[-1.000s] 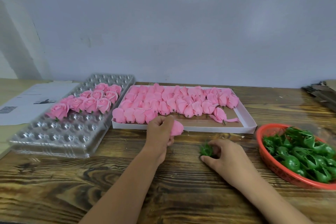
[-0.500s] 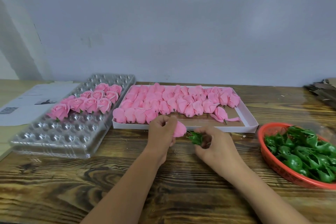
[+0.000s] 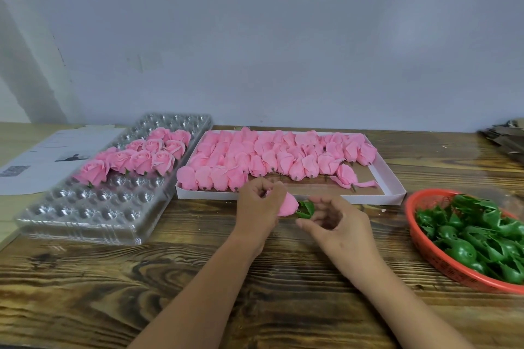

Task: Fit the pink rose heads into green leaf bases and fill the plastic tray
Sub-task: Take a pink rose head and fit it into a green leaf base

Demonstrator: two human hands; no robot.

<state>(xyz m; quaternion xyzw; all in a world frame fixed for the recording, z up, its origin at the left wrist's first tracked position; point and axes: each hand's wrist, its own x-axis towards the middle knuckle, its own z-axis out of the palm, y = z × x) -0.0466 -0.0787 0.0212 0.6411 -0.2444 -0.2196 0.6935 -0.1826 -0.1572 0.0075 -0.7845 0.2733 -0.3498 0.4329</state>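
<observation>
far left on the wooden table point(image 3: 85, 286) lies a sheet of printed paper point(image 3: 42, 159), partly tucked under the clear plastic tray point(image 3: 93, 215). the tray runs away from the viewer at a slant; a cluster of finished pink roses point(image 3: 136, 157) fills pockets in its far half, while the near rows of pockets show only shiny plastic. just beside the tray, to its right, sits a shallow white cardboard box point(image 3: 394, 187) packed with loose pink rose heads point(image 3: 272, 153) lying on their sides, thinning toward the box's near right corner where one head lies apart with a loose petal strip.

in front of the box, above the table, the left hand point(image 3: 259, 207) has its fingers curled round a single pink rose head point(image 3: 287, 205), the base of the bloom pointing right. touching that base is a green leaf base point(image 3: 306, 209), pinched in the fingertips of the right hand point(image 3: 337, 221), whose fingers curl around it. the two pieces meet between the hands; whether the stem is already seated in the base is hard to tell, as the fingers cover the joint.

at the right edge, well apart from the hands, an orange-red mesh basket point(image 3: 419, 238) holds a heap of green leaf bases point(image 3: 482, 238). at the far right corner lies a dark stack of something flat, too blurred to name.
</observation>
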